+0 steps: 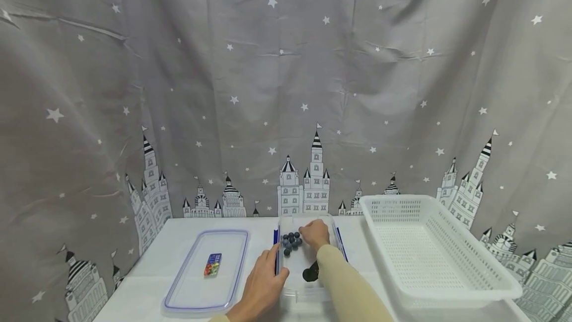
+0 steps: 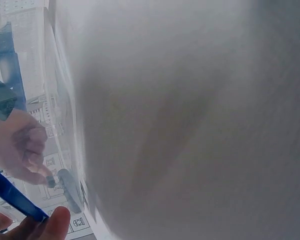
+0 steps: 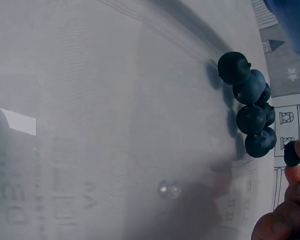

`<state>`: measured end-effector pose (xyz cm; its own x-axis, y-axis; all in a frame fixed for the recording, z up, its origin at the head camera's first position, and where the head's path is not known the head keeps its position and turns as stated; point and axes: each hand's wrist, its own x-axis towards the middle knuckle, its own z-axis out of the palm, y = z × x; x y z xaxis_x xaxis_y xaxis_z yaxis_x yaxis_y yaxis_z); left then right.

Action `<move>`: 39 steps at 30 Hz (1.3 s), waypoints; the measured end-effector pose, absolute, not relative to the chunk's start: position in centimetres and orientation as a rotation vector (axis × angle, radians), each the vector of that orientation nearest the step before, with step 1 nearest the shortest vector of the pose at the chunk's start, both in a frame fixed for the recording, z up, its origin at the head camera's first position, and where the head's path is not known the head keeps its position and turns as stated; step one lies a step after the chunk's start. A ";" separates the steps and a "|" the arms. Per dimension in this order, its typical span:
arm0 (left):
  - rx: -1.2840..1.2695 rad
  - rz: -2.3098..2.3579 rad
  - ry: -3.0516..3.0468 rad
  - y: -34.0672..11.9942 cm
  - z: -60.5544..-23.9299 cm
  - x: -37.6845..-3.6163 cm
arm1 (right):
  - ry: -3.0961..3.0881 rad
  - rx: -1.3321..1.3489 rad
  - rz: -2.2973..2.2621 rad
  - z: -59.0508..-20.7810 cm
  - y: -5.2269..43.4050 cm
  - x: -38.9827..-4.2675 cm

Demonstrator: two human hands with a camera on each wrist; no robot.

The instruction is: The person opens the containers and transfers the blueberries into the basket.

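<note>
A clear plastic food box (image 1: 308, 294) with blue side clips stands on the table. Several blueberries (image 1: 291, 240) lie clustered along its left side; the right wrist view shows the blueberry cluster (image 3: 251, 119) close up. My right hand (image 1: 315, 234) reaches into the box and pinches one blueberry (image 3: 291, 154) between thumb and fingertip, beside the others. My left hand (image 1: 264, 278) holds the box's left side, with fingers and thumb around the edge at the blue clip (image 2: 17, 200). Through the clear wall, the left wrist view also shows the right hand.
To the left lies the box's clear lid (image 1: 203, 287) with a blue rim and a coloured label (image 1: 212, 265). A white perforated basket (image 1: 447, 289) stands to the right. Behind the table hangs a grey curtain (image 1: 295, 78) with stars and castles.
</note>
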<state>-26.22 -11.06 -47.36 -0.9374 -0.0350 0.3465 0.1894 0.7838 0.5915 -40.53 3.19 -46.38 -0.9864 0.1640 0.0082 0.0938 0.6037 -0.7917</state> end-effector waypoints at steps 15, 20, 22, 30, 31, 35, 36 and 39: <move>-0.149 -1.052 -2.646 -11.5 -47.5 -26.0 | -2.782 0.056 1.369 -44.0 3.0 -40.3; -0.163 -1.038 -2.642 -11.5 -47.6 -26.0 | -2.797 0.140 1.389 -42.9 3.9 -40.1; -0.161 -1.024 -2.637 -11.5 -47.6 -26.0 | -2.806 0.163 1.409 -42.6 4.4 -40.1; -0.168 -1.051 -2.639 -11.3 -47.4 -25.7 | -2.834 0.289 1.468 -41.0 7.2 -40.6; -0.169 -1.048 -2.637 -11.3 -47.4 -25.7 | -2.828 0.308 1.477 -40.6 7.6 -40.6; -0.177 -1.052 -2.624 -11.3 -47.3 -25.8 | -2.809 0.365 1.509 -38.9 9.6 -40.6; -0.179 -1.051 -2.622 -11.3 -47.3 -25.9 | -2.803 0.383 1.512 -38.5 10.1 -40.6; -0.181 -1.048 -2.617 -11.2 -47.3 -26.0 | -2.809 0.403 1.504 -37.6 11.8 -40.8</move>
<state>-25.99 -11.23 -47.25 -0.9424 0.0005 0.3344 0.2313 0.7234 0.6505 -40.85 11.84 -37.64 -0.9661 -0.2518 0.0563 -0.1864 0.5303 -0.8271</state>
